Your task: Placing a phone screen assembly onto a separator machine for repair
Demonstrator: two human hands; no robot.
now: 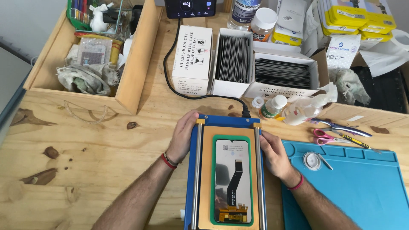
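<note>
Your left hand [182, 137] and right hand [276, 154], fingers together, flank the blue separator machine [226, 120]; its phone screen [231, 181] runs lengthwise between them.

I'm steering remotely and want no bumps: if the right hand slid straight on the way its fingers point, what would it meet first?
The right hand points up and slightly left along the right metal rail of the blue fixture. Straight on, it would likely first meet the black cable plug at the fixture's top edge, though depth is unclear.
</note>
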